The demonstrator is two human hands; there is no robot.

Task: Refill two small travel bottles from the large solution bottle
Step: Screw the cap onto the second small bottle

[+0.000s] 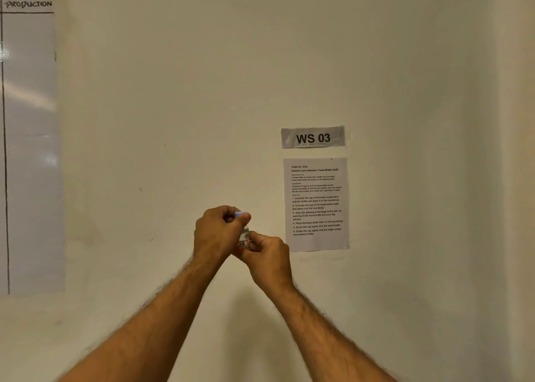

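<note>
Small travel bottle raised, right hand gripping body, left hand pinching blue cap, contents unseen

Only a pale wall is being shown as a bearing surface; no tabletop is being made out. Three flat items are being carried on it. A glossy whiteboard sheet, hand-lettered "PRODUCTION", is being held along the wall's left side. Right of centre, a "WS 03" sign is being kept up, with a printed task sheet just below it, apart. A small bottle is being carried clear of the wall: blue cap being pinched by the left hand, body being gripped by the right hand.
</note>
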